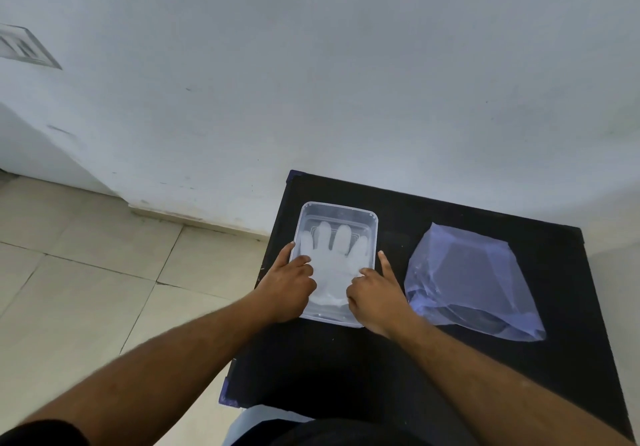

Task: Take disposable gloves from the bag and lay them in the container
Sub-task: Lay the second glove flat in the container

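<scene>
Both hands (332, 289) loosely curled, fingertips pressing glove (332, 262) flat between them, inside container (341, 210)

Two bare forearms, uncovered from elbow to wrist, with fine hair along both. No rings, watch or bands on the left hand (287, 289) or the right hand (375, 301); nails short and plain. At about 7 o'clock in the view, the edge of a black short sleeve (41, 433) on the left upper arm. At 6 o'clock, dark clothing (346, 433) over the lap, black in tone, with a pale blue-grey patch of fabric (256, 421) beside it toward 7 o'clock.
</scene>
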